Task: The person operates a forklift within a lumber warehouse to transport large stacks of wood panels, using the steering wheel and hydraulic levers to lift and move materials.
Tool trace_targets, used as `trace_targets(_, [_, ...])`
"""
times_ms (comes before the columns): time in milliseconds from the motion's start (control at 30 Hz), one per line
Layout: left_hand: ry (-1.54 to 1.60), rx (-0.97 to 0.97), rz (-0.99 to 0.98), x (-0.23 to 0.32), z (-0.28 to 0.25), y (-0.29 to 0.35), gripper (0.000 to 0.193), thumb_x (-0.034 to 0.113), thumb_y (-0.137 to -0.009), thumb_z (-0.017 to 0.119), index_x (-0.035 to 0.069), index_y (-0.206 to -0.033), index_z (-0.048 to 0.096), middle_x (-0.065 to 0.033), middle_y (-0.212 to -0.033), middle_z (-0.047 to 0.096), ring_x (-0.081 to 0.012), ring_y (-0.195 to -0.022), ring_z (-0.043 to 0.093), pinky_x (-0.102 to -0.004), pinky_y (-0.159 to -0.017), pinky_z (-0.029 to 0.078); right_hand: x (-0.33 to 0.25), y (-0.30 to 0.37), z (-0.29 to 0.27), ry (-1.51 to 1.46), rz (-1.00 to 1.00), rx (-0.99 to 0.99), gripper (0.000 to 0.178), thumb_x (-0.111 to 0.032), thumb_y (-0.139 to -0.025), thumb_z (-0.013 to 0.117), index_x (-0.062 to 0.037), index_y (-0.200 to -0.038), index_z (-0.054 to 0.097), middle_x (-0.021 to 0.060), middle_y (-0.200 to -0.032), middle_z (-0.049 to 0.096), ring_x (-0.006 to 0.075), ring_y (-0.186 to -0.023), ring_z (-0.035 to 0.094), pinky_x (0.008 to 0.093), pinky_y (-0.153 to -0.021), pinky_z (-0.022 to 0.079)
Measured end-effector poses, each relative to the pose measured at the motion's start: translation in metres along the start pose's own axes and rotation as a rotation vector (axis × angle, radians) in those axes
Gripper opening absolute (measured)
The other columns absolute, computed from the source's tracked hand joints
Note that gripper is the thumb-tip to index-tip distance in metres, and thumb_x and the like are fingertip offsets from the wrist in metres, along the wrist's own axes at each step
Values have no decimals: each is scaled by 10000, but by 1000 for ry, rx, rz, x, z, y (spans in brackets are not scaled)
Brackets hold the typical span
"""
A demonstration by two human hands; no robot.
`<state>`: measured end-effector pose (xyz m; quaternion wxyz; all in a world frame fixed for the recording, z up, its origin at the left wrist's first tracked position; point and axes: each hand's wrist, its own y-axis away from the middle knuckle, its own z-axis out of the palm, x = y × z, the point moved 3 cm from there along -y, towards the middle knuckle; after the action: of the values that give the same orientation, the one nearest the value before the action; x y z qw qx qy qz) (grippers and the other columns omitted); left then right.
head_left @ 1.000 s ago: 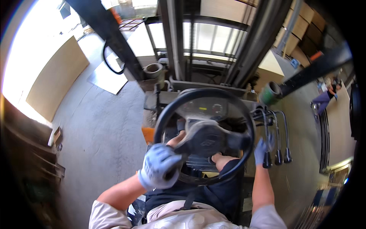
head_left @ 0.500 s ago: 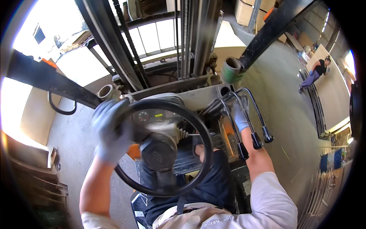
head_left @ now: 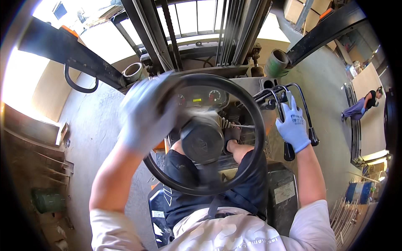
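Note:
My left hand, in a pale grey-blue glove, is closed over the upper left rim of the black steering wheel; motion blurs its fingers. My right hand, gloved alike, lies over the bent control levers right of the wheel. Its fingers are stretched forward and apart, and its palm hides part of the levers. One black lever knob shows below that hand, another to its right. Behind the wheel sits a dashboard with round gauges and a small lit yellow-green display.
Ahead rises the forklift's dark mast, with bars behind it. Overhead-guard posts slant at both sides. A person stands at the right by a large pale board. Rods lie lower right. A green container is lower left.
My right hand has drawn back from far along the levers to lie over them nearer their knobs. My left hand has moved up and right with the wheel rim. The view has shifted.

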<state>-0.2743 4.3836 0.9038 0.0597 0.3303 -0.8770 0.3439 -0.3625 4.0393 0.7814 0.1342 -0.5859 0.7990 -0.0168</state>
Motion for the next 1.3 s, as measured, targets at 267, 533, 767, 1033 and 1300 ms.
trace_targets(267, [-178,-102,570,147,92,49,415,257,-775,595,7,-1101,662,-119,-1020,638,-275,-959,614,-405,-853,507,-26,8,6,97,-77,91,370,-163,-780,632,-14,-1118,625,266,-1534,382,464,-1198,519,527,-953,500])
trace_targets(533, [-297,-13,214,8,-41,125,193,118,-710,747,105,-900,710,-76,-812,705,-219,-584,625,-366,-514,483,-19,14,1,73,38,70,318,-158,-750,647,-19,-1034,622,248,-1549,374,425,-1201,515,523,-973,482])
trace_targets(767, [-213,-462,493,151,96,0,217,193,-772,652,52,-936,677,-108,-796,687,-260,-759,668,-413,-677,528,-9,7,21,95,-50,79,389,-184,-751,648,-7,-1095,610,224,-1582,320,435,-1228,476,543,-972,457])
trace_targets(1033, [-200,52,25,34,-6,139,281,-38,-685,684,76,-938,721,-99,-792,701,-279,-608,653,-397,-551,500,5,19,17,23,-72,227,377,-191,-707,664,-1,-1031,629,238,-1499,412,447,-1225,461,559,-935,446])
trace_targets(1300, [-111,-233,444,196,198,57,239,259,-818,740,111,-998,686,-30,-734,631,-206,-635,613,-379,-650,460,53,18,46,0,-121,213,343,-186,-720,655,6,-1003,622,235,-1538,358,429,-1236,438,550,-969,426])
